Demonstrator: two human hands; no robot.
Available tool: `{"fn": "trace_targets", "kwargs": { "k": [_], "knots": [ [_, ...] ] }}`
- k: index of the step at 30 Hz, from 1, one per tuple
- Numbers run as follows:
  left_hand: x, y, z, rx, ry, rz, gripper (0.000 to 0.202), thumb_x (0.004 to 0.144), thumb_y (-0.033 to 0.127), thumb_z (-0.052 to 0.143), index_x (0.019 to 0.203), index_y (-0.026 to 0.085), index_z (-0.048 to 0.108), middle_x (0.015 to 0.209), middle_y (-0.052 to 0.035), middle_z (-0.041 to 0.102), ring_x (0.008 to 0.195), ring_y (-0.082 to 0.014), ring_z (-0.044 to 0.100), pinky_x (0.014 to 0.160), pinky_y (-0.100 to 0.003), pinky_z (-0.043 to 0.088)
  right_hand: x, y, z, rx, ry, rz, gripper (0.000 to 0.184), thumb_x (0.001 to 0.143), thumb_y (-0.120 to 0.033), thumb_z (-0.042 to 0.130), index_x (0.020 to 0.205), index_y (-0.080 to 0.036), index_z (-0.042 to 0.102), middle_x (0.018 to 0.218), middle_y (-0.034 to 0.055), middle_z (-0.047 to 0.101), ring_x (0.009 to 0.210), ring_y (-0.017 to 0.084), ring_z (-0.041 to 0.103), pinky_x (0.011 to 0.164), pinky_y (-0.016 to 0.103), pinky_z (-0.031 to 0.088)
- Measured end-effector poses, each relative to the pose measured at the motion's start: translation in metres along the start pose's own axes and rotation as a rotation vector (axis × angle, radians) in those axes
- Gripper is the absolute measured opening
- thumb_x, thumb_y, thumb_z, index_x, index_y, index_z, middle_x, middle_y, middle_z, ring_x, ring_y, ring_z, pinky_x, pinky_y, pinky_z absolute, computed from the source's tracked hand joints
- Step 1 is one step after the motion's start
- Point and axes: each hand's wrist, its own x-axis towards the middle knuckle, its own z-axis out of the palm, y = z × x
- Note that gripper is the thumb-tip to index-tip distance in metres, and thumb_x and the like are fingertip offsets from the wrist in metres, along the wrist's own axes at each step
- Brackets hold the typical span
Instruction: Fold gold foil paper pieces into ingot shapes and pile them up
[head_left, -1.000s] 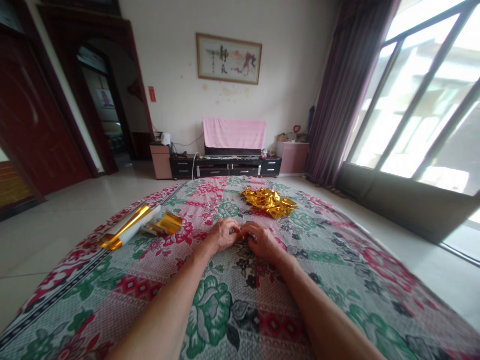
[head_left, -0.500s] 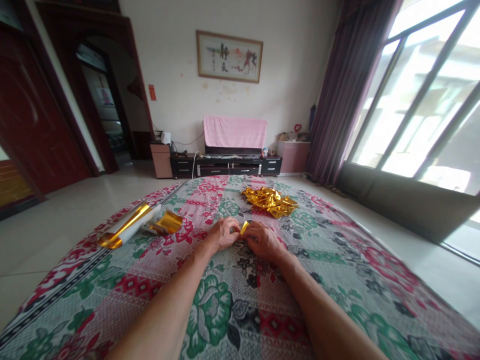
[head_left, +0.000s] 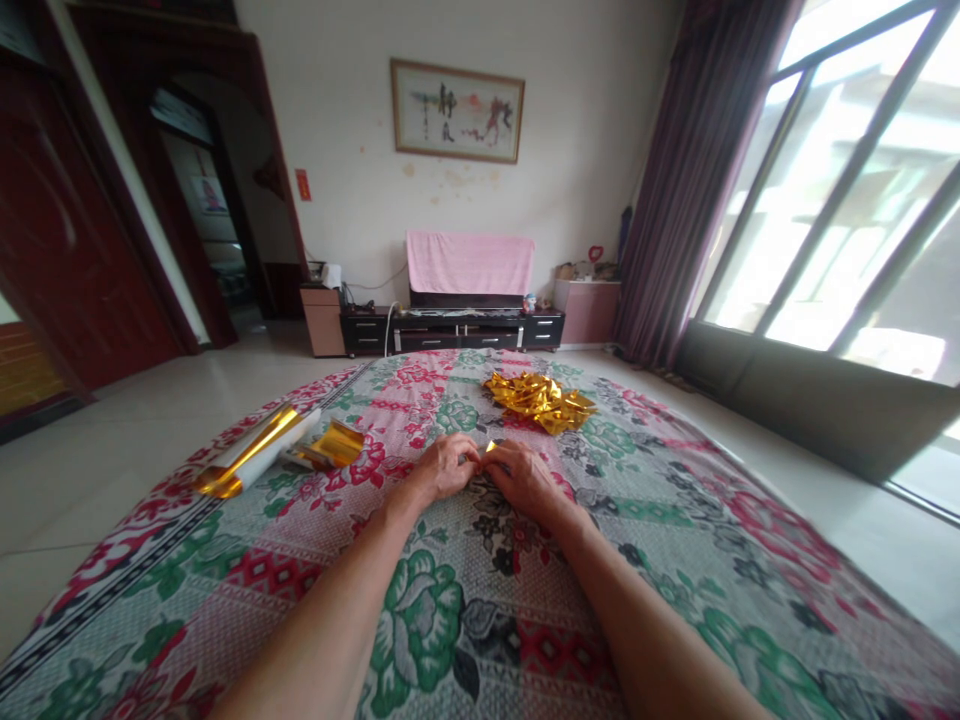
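Both hands meet low over the patterned cloth, fingertips close together. Between them shows a small piece of gold foil paper [head_left: 491,447], mostly hidden by the fingers. My left hand [head_left: 451,466] is closed, its thumb and fingers pinching at the piece's left side. My right hand [head_left: 521,472] is closed too, pinching the piece from the right with curled fingers. Just beyond the hands lies a heap of folded gold foil paper pieces [head_left: 541,402]. Off to the left rest a loosely rolled gold foil sheet [head_left: 255,450] with a white back and a smaller curled gold sheet [head_left: 336,446].
A floral cloth [head_left: 420,610] in red, green and grey covers the surface under my hands. Past its far edge stands a low black TV cabinet [head_left: 465,330] with a pink towel [head_left: 471,262] above it. Purple curtains [head_left: 667,200] and a large window are at right.
The gold piece between my fingers shows less than before and looks lower. My hands stay almost in place, with small finger movements. The heap and the rolls are unchanged.
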Motion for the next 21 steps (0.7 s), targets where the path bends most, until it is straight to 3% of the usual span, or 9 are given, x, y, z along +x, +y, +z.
{"fn": "trace_targets", "kwargs": {
  "k": [14, 21],
  "knots": [
    [0.0002, -0.0041, -0.0006, -0.005, -0.021, 0.015, 0.013, 0.067, 0.012, 0.058, 0.073, 0.018, 0.068, 0.096, -0.0055, 0.065, 0.090, -0.0158, 0.060, 0.087, -0.030, 0.045, 0.0024, -0.0019, 0.0006, 0.032, 0.015, 0.090, 0.018, 0.079, -0.014, 0.051, 0.083, -0.022, 0.067, 0.078, 0.0011, 0.065, 0.074, 0.013, 0.057, 0.068, 0.022, 0.038],
    [0.0002, -0.0068, 0.0006, -0.028, -0.027, 0.030, 0.013, 0.068, 0.014, 0.056, 0.073, 0.018, 0.067, 0.096, -0.0050, 0.065, 0.090, -0.0163, 0.059, 0.087, -0.030, 0.045, 0.0044, -0.0029, 0.0029, 0.010, 0.024, 0.167, 0.020, 0.078, -0.014, 0.051, 0.090, -0.019, 0.066, 0.083, 0.0028, 0.067, 0.075, 0.014, 0.059, 0.068, 0.022, 0.040]
  ]
}}
